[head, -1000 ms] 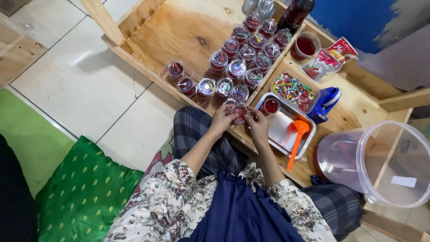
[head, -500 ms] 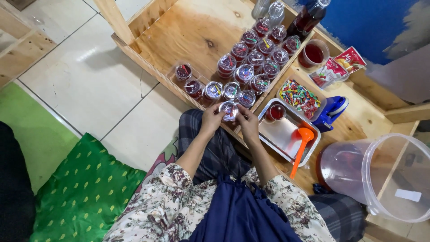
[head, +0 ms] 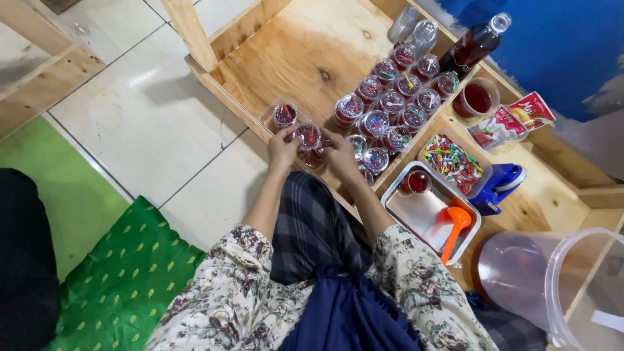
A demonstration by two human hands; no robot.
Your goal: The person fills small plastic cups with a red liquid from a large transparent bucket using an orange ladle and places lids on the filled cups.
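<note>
we have both hands on one small clear plastic cup of dark red filling with a see-through lid (head: 308,135), held just above the near edge of the shallow raw-wood tray (head: 286,52). our left hand (head: 283,147) pinches it from the left, our right hand (head: 339,152) from the right, fingers of both closed against its rim and sides. to us this looks like the lidding or setting-down step: the lid seems on, though whether it is fully pressed home we cannot tell. the next move, as we judge it, calls for an even press round the rim and a level set-down, since the filling would slop if tipped.

one lidded cup (head: 285,114) stands alone just left of ours; a cluster of the same lidded red cups (head: 390,103) runs up the tray toward a dark red bottle (head: 472,47). a rectangular metal pan (head: 422,211) holds one open red cup (head: 416,182) and an orange plastic spoon (head: 455,229). beside it, a clear tub of many-coloured small pieces (head: 451,160), and a large clear plastic bucket (head: 552,286), which looks nearly empty.
</note>
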